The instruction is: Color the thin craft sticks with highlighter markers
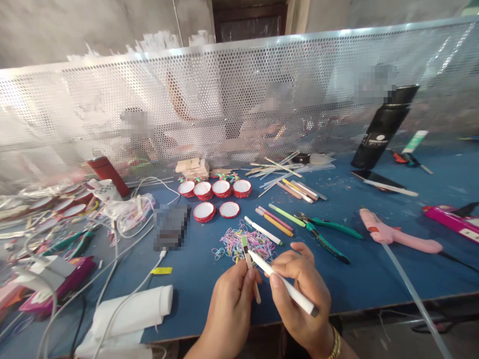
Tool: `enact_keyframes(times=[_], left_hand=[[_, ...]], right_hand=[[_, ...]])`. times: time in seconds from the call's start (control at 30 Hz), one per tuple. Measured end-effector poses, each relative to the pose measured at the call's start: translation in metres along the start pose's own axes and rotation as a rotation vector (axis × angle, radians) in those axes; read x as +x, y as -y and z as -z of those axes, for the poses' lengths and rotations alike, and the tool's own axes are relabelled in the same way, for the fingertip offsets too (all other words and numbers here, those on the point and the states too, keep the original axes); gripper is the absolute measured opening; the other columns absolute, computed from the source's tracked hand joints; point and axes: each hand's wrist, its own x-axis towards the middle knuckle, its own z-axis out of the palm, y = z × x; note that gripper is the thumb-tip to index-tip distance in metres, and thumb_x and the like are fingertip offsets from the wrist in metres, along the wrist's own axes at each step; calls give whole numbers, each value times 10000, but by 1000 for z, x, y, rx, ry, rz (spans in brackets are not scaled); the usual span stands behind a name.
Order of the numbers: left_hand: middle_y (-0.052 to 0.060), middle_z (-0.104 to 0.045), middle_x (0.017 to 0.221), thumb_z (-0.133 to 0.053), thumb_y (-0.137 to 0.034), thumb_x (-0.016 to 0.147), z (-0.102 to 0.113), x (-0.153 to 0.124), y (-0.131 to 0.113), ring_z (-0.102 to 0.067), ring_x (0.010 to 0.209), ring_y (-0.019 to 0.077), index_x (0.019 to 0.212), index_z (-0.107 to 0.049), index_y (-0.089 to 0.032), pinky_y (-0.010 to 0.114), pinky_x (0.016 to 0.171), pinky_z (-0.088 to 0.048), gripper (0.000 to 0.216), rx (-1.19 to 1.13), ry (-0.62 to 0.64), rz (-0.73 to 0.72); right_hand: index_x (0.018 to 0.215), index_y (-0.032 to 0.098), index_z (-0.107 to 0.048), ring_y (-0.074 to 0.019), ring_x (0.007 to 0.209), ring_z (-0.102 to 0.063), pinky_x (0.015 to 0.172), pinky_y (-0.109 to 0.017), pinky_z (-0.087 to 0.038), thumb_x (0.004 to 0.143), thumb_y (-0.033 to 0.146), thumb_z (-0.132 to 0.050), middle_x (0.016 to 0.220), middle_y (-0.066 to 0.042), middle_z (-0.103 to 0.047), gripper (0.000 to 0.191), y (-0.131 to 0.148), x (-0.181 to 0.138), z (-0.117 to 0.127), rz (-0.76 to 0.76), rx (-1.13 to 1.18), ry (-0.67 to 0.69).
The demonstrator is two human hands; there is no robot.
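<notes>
Head view: left hand [230, 304] pinches a wooden stick [248, 260], right hand [299, 289] grips a white marker [262, 263], rubber bands [234, 243] just beyond.

The pen [262, 263] in the right hand [304, 274] looked like smooth white plastic; the stick [257, 293] in the left hand [228, 309] was pale, matt wood. Just beyond the fingers lay thin rubbery bands [243, 242] — on a matt blue table [374, 284]. Farther off, a perforated metal screen [262, 89] shone dully.

A blue worktable [374, 279] meets a perforated metal screen [239, 89] before grey walls [75, 25].
</notes>
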Motion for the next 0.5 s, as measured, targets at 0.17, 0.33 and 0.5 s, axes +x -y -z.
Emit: enact_keyframes(times=[0.17,0.33,0.5], left_hand=[[-14,-534,682,-378,-430,1053,1,1,-1,-474,638,138,772,-517,-202,245,619,-343,388,0,3,-1],[-16,-524,685,-375,-437,1054,0,1,0,-467,636,136,783,-517,-201,247,612,-335,386,-5,7,4],[-21,-515,675,-374,-442,1055,-1,2,1,-464,632,136,784,-518,-201,249,608,-332,390,-5,0,17]], right_hand=[[862,207,-556,-140,672,-637,1060,-477,-337,875,102,-553,722,35,-648,106,0,0,1,4,6,11],[867,198,-551,-142,689,-636,1055,-491,-334,880,97,-555,740,24,-651,102,-1,-1,1,2,11,15],[862,202,-556,-143,686,-640,1067,-477,-326,874,99,-551,729,31,-646,104,-1,-1,2,6,4,20]])
